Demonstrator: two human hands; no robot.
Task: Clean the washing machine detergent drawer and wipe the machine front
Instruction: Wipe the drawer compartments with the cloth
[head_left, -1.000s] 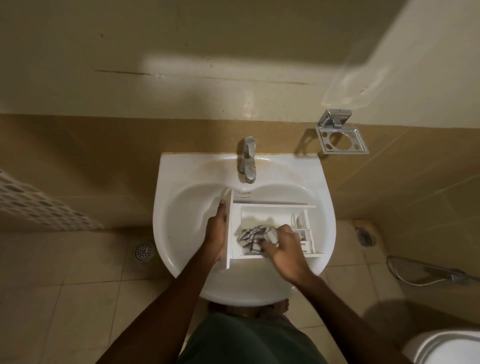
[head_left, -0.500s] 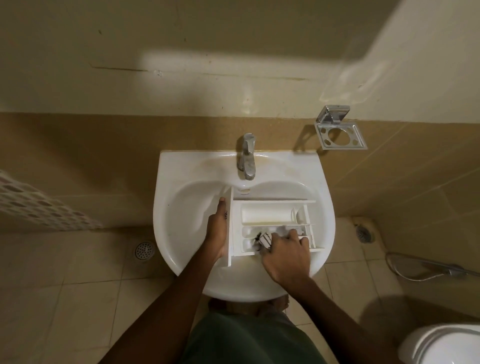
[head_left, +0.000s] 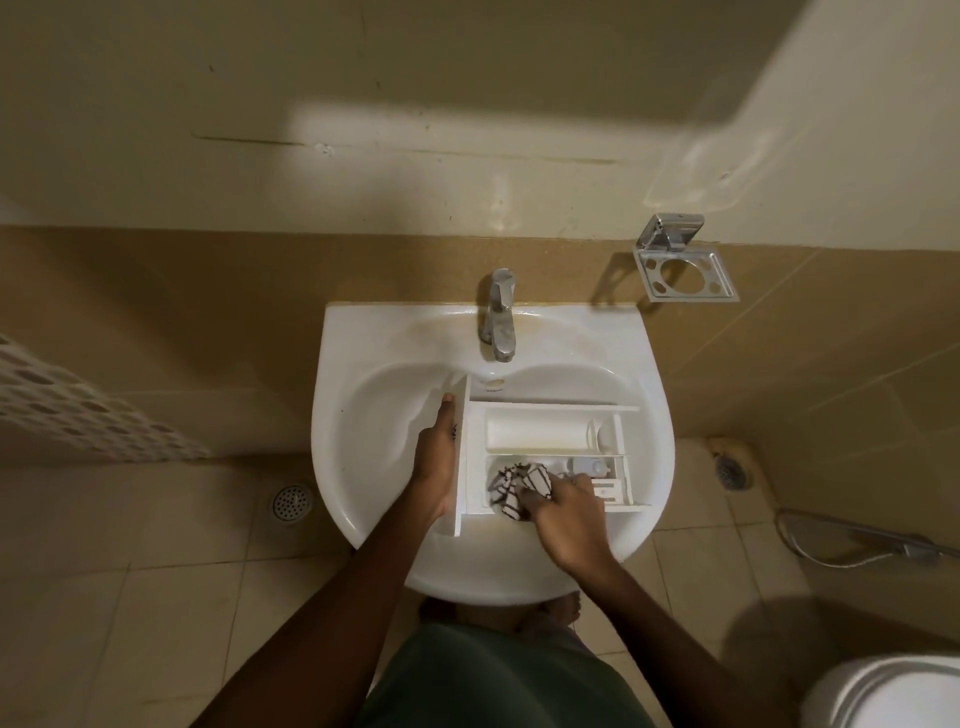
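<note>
The white detergent drawer (head_left: 540, 432) lies in the white sink (head_left: 374, 415), its front panel to the left. My left hand (head_left: 435, 462) rests flat along that front panel and steadies it. A bunched black-and-white checked cloth (head_left: 511, 486) fills the left part of the drawer's near compartment. My right hand (head_left: 566, 506) grips the cloth from the right and presses it into the compartment. The far compartment of the drawer is bare and white.
A chrome tap (head_left: 498, 317) stands at the sink's back rim. A chrome holder (head_left: 683, 265) juts from the wall at the right. Floor drains (head_left: 292, 503) sit on the tiled floor, a toilet (head_left: 883, 691) at the lower right, a spray hose (head_left: 862, 545) by the right wall.
My right hand has carried the cloth from the drawer's upper middle area down into the near compartment and then dragged it leftward there. My left hand has stayed on the front panel.
</note>
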